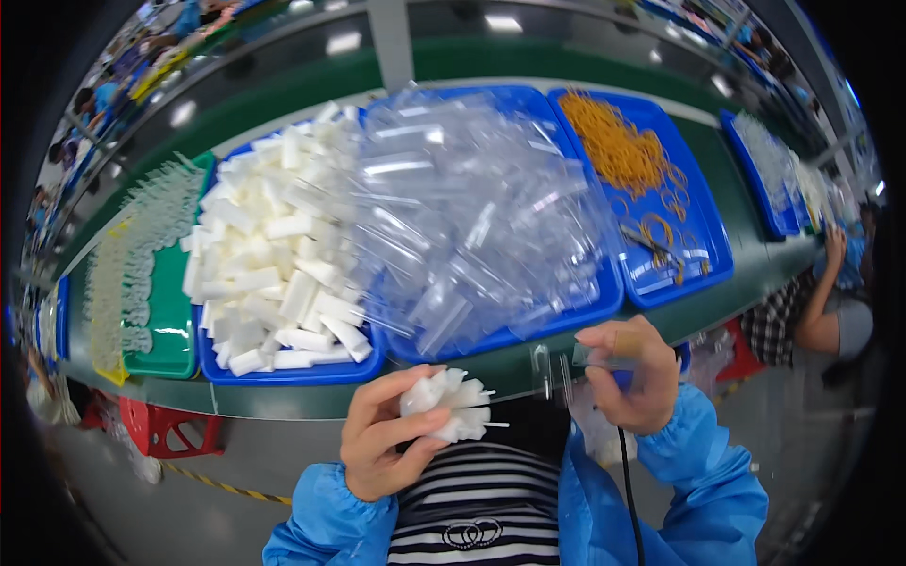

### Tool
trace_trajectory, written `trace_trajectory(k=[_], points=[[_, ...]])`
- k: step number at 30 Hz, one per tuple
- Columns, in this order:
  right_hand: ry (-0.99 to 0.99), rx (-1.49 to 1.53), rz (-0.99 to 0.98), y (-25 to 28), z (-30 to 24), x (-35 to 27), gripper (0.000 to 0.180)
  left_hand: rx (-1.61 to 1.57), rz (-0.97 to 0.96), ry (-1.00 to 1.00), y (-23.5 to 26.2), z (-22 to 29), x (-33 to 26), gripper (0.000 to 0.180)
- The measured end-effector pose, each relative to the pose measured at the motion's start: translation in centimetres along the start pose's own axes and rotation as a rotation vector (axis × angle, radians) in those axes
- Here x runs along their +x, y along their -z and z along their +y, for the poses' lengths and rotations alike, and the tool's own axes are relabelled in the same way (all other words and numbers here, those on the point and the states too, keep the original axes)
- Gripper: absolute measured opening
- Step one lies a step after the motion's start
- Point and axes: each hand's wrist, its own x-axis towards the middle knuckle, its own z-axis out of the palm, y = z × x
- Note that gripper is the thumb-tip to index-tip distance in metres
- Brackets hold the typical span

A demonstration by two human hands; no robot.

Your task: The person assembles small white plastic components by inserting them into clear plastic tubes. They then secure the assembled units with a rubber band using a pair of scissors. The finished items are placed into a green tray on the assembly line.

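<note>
While beneath green bench [752, 255], floor [255, 448]: left hand [382, 439] closed on pieces [453, 404], right [644, 375] on plastic [596, 357].

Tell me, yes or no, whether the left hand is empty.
No: the left hand grips a white bundle, with thin white stems sticking out toward the picture's right.

Cylinders [298, 292] left, sleeves [481, 198] between, rubber bands [618, 146] right, trays [696, 208] beneath

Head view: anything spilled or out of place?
The clear plastic sleeves heap past the left rim of their blue tray, overlapping the white pieces. A metal tool lies among the orange bands, seemingly stray among parts.
</note>
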Motion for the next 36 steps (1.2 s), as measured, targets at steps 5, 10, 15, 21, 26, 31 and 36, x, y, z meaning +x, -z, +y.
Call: trace_trajectory(k=[5, 10, 15, 21, 26, 31, 36], points=[[-0.192, 0.080, 0.430, 0.8, 1.6, -3.5, 0.036, 0.026, -0.177, -0.062, 1.2, 0.6, -1.3, 0.035], [-0.059, -0.344, 0.112, 3.3, 2.3, -6.5, 0.028, -0.019, -0.270, -0.025, 0.3, 1.0, -1.5, 0.033], [0.040, -0.374, -0.321, 2.2, 1.1, -4.6, 0.044, -0.007, -0.346, -0.077, -2.7, -1.3, -0.6, 0.034], [0.119, -0.347, -0.330, -0.3, 3.3, -2.1, 0.043, 0.105, -0.427, -0.122, -3.1, -1.1, 1.4, 0.033], [0.118, -0.243, -0.300, -1.1, 2.9, -1.3, 0.048, 0.011, -0.363, 0.029, -2.3, -0.9, 1.7, 0.034], [0.028, 0.016, -0.223, 0.2, 3.2, -2.3, 0.045, -0.056, -0.330, 0.127, -1.2, -0.2, 1.9, 0.032], [-0.122, 0.157, -0.096, 0.7, 2.9, -2.3, 0.037, -0.075, -0.178, 0.133, -2.8, 1.8, 1.1, 0.020]])
